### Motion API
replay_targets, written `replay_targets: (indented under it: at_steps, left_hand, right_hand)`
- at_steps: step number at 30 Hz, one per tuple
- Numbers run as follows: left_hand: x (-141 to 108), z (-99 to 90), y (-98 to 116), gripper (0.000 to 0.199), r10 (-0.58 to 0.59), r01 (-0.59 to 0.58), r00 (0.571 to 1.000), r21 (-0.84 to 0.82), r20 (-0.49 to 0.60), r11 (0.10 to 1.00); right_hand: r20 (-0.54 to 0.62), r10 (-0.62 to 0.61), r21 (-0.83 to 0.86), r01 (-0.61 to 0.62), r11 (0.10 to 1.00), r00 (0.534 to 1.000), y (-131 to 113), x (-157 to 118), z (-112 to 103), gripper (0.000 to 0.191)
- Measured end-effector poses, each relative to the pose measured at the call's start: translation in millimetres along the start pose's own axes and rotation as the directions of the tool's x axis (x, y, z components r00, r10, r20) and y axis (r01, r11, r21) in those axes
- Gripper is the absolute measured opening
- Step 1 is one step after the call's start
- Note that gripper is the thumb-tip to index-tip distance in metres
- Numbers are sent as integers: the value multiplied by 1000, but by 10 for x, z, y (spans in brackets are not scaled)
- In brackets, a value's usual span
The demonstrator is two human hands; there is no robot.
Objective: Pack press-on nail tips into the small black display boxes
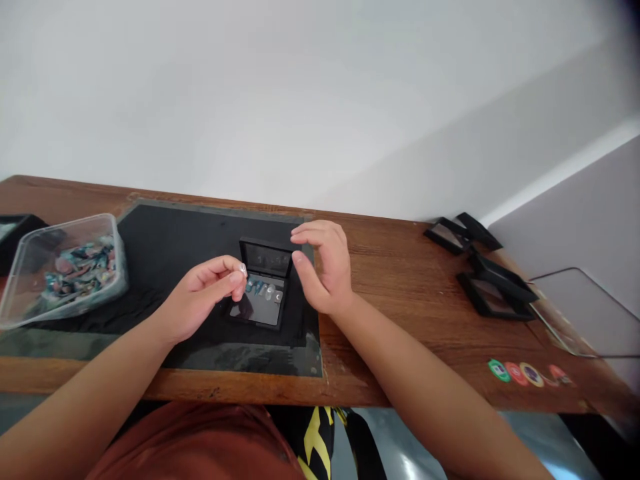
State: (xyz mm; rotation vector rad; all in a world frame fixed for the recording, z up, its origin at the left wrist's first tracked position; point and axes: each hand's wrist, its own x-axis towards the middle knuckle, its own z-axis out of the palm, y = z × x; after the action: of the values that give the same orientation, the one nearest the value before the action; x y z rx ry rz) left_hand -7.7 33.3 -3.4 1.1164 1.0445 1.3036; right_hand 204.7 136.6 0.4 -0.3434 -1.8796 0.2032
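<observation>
My left hand is closed in a pinch, with a small clear, shiny piece at its fingertips. Just to the right and below stands a black case with its lid raised. Inside it, small glossy teal and clear pieces, shaped like false nails, lie in a row across a grey panel. My right hand hovers by the right side of the case, thumb and fingers apart, nothing between them. What the clear piece is exactly is too small to tell.
On the left, a clear plastic tub holds a heap of small coloured pieces. A black mat covers part of the wooden table. Several black frame-like cases lie at the right, with round coloured stickers nearer the front edge.
</observation>
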Motion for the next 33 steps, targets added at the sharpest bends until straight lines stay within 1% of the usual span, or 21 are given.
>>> replay_targets:
  at_steps: [3, 5, 8, 10, 14, 18, 22, 26, 29, 33]
  left_hand:
    - [11, 4, 24, 25, -82, 83, 997, -139, 13, 987]
    - [6, 0, 54, 28, -120, 127, 992, -176, 46, 976]
    - [-27, -13, 63, 28, -133, 142, 988, -134, 80, 981]
    - [-57, -27, 45, 27, -133, 142, 986, -90, 100, 986]
    - [-101, -57, -3, 31, -167, 171, 968, -9, 185, 985]
    - [-112, -49, -11, 26, -210, 203, 953, 55, 219, 978]
    - [-112, -6, 32, 24, -235, 219, 947, 92, 221, 971]
    - [-108, 30, 78, 24, -227, 210, 952, 102, 207, 972]
    - [-107, 38, 90, 21, -213, 197, 960, 104, 184, 975]
    - [-118, 37, 91, 22, -225, 213, 958, 86, 177, 973]
  right_hand:
    - [87, -79, 2, 79, 997, 993, -130, -19, 40, 25]
    - [125, -128, 5, 128, 992, 984, -203, -38, 69, 31]
    - [142, -188, 12, 189, 982, 972, -280, -61, 103, 48]
    - [151, -202, 1, 204, 979, 968, -308, -68, 116, 51]
    - [187, -193, -8, 198, 980, 963, -312, -66, 126, 44]
    - [178, -198, 17, 198, 980, 964, -290, -68, 133, 40]
    - [182, -199, 53, 193, 980, 963, -288, -94, 140, 46]
    - [206, -174, 82, 160, 984, 963, -305, -115, 139, 53]
    - [210, -140, 74, 127, 989, 968, -320, -116, 134, 49]
    - [207, -109, 63, 98, 993, 972, -336, -105, 120, 37]
